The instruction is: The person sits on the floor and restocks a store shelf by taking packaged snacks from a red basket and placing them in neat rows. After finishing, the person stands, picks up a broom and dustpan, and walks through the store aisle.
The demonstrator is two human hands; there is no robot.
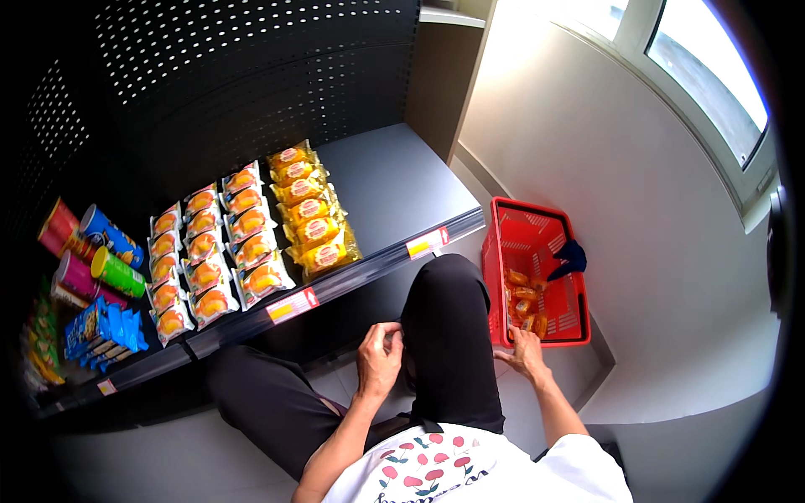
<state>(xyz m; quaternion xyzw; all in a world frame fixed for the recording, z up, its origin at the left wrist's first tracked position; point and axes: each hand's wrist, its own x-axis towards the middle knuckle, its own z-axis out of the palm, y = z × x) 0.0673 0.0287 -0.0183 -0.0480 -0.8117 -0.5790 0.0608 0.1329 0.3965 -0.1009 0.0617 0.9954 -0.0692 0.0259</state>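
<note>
Red plastic formed the basket [532,222], which stood on the floor [516,386] with a dark blue, cloth-like thing [570,258] at its right side. Small orange packets [525,307] lay inside the basket, gathered toward its near end. The right hand [527,354] was at the basket's near rim, fingers reaching over it just beside the packets; whether they gripped the rim, a packet or nothing could not be told. The left hand [379,360] was left of the basket, near the knee [444,289] and well apart from the other, its fingers curled with nothing visible in them.

The step in hand looked to be a reach at the basket's near end; taking up a packet there would call for fingertips past the rim and a light pinch on one wrapper.

The basket's long axis ran away from the person. Inside it the packets pointed various ways, some seemingly across, one near the right side more lengthwise. On the shelf [386,176] left of the basket, yellow packets [314,228] formed a front-to-back row, each packet's long axis across that row.
</note>
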